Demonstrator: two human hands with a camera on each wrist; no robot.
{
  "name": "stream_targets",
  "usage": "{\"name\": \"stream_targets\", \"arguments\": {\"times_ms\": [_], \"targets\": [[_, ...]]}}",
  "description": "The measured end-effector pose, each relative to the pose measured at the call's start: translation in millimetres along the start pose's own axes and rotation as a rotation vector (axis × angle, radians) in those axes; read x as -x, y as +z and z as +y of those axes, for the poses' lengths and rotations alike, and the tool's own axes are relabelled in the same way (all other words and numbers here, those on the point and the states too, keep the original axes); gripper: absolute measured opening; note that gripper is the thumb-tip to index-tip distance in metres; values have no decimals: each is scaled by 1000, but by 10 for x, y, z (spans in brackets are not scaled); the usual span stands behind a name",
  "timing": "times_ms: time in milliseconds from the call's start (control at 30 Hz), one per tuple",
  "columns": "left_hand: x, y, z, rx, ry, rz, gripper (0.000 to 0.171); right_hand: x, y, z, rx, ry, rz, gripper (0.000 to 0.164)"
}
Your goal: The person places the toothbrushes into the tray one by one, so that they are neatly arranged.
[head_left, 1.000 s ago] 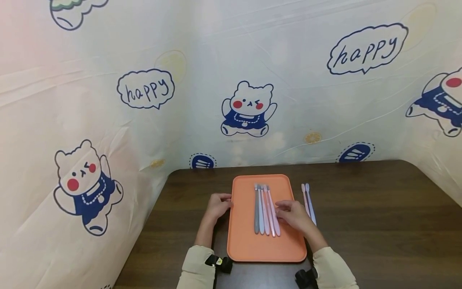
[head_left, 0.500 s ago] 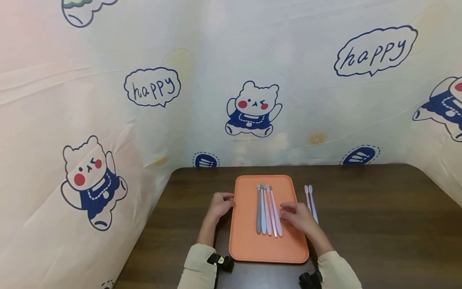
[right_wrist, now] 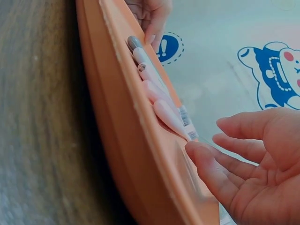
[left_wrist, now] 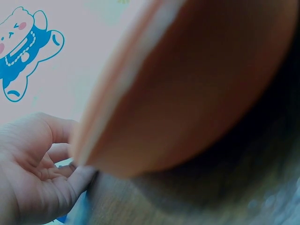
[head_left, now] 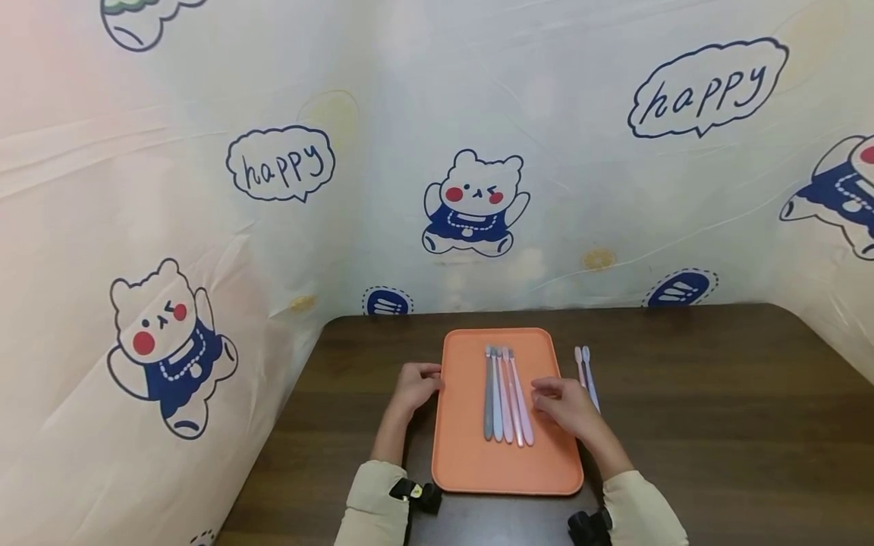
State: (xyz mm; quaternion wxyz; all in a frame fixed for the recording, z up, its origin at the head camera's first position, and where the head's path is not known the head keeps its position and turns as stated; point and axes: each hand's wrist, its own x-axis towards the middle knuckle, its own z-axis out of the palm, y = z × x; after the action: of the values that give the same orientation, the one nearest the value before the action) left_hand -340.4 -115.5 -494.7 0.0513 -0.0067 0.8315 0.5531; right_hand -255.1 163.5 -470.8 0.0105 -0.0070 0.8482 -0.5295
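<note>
Several toothbrushes [head_left: 507, 406] in grey, blue and pink tones lie side by side on an orange tray [head_left: 471, 462], heads toward the far edge. At the tray's left rim is my left hand [head_left: 414, 390]; the left wrist view shows its thumb [left_wrist: 82, 178] and fingertips pinching that rim. My right hand [head_left: 565, 406] hovers over the tray's right side, just beside the rightmost pink toothbrush [right_wrist: 168, 117]. Its fingers are loosely bent, with a gap between thumb and forefinger and nothing held. Two more toothbrushes [head_left: 590, 377], one pink and one bluish, lie beyond the tray's right edge, partly behind the right hand.
Everything sits on a dark brown wooden table [head_left: 717, 409]. A pale curtain [head_left: 382, 189] printed with cartoon bears and "happy" bubbles hangs behind it and along both sides.
My right hand has drawn slightly away to the right from the row of toothbrushes. My left hand keeps its place at the tray's rim. The head view has shifted a little.
</note>
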Motion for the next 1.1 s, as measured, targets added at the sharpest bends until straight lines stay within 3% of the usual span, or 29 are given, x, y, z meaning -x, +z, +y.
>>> {"name": "stream_targets", "arguments": {"times_ms": [300,633,867,1100], "targets": [[-5,-4,4,-11,1,10,37,-11,-83,4,9,-13,-4,34],[19,0,11,-7,4,13,36,-5,-349,82,-68,-15,-52,41],[15,-2,7,-16,-2,14,36,2,-515,138,-58,26,-33,42],[5,9,0,-19,4,9,37,24,-632,204,-70,2,-23,45]]}}
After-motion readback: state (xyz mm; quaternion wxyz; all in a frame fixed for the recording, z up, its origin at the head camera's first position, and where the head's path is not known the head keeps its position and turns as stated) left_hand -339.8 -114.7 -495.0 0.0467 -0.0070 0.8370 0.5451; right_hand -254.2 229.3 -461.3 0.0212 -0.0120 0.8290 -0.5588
